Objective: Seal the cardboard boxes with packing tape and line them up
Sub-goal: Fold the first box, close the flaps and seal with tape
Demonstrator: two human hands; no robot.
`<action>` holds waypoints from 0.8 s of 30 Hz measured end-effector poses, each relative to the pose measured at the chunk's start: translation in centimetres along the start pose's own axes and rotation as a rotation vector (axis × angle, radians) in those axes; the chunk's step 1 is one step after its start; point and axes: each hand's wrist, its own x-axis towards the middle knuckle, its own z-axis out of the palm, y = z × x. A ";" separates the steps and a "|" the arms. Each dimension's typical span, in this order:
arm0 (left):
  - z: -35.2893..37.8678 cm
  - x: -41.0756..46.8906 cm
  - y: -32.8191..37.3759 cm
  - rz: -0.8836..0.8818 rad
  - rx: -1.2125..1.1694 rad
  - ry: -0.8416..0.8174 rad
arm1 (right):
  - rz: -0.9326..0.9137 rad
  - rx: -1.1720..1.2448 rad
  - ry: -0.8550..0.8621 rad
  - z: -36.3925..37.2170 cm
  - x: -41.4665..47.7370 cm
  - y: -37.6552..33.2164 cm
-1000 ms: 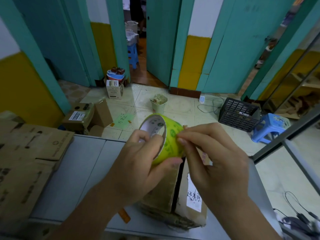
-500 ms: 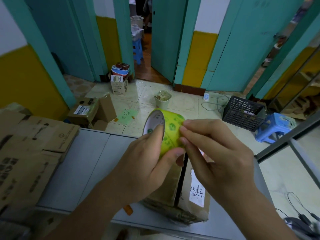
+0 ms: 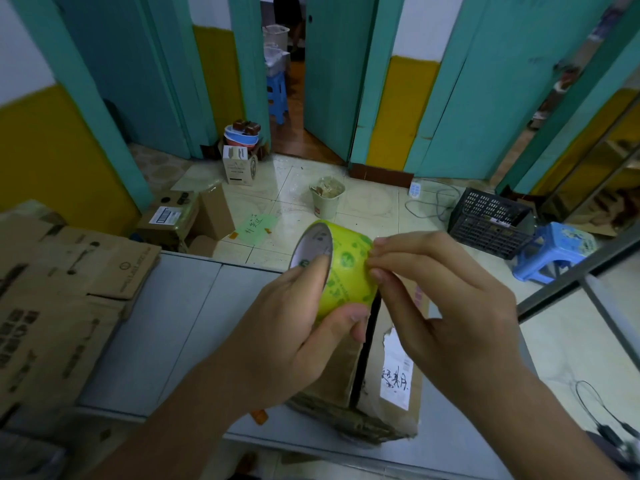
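Observation:
My left hand (image 3: 291, 327) grips a roll of yellow-green packing tape (image 3: 346, 268), thumb under the roll and a finger inside its core. My right hand (image 3: 446, 306) pinches at the roll's outer surface with its fingertips. Beneath both hands a worn cardboard box (image 3: 391, 386) lies on the grey table (image 3: 166, 327); its top flaps meet at a dark open seam, and a torn white label sits on the right flap.
Flattened cardboard boxes (image 3: 52, 306) are stacked on the table's left side. On the floor beyond lie more boxes (image 3: 180, 220), a small bin (image 3: 325, 199), a black crate (image 3: 488, 220) and a blue stool (image 3: 557, 251). A metal frame bar (image 3: 571, 278) runs at right.
The view has tilted slightly, so the roll sits a little further from me. Both hands stay on the roll, the right fingertips still working at its surface.

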 end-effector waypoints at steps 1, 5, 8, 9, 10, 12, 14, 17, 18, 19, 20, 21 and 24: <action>0.0 0.0 0.0 0.013 -0.011 0.004 | -0.002 0.009 -0.004 0.0 0.0 -0.1; 0.0 0.0 0.0 0.060 -0.029 0.017 | -0.008 0.018 -0.010 -0.1 -0.1 -0.3; 0.0 0.0 0.0 0.069 -0.034 0.023 | -0.004 0.020 -0.016 -0.2 -0.1 -0.5; 0.0 0.0 0.0 0.076 -0.026 0.025 | -0.004 0.021 -0.020 -0.2 0.0 -0.5; 0.0 -0.1 0.0 0.082 -0.017 0.026 | -0.005 0.022 -0.023 -0.2 0.0 -0.5; 0.0 -0.1 0.0 0.093 -0.009 0.029 | -0.009 0.031 -0.019 -0.1 0.0 -0.4; 0.0 -0.2 0.0 0.093 -0.027 0.034 | -0.015 0.047 -0.011 0.1 -0.2 -0.4; -0.2 -0.1 -0.1 0.077 -0.041 0.043 | -0.024 0.054 -0.004 0.3 -0.4 -0.4; -0.2 -0.1 -0.1 0.076 -0.032 0.038 | -0.022 0.057 0.009 0.4 -0.4 -0.3; -0.3 0.0 -0.1 0.073 -0.021 0.029 | -0.015 0.060 0.030 0.3 -0.4 -0.2; -0.4 0.0 -0.1 0.066 -0.015 0.020 | -0.004 0.058 0.054 0.3 -0.3 -0.1; -0.4 0.2 0.0 0.057 -0.012 0.013 | 0.007 0.048 0.076 0.2 -0.1 0.0; -0.6 0.4 0.1 0.050 0.007 -0.001 | 0.013 0.011 0.090 0.0 0.3 0.2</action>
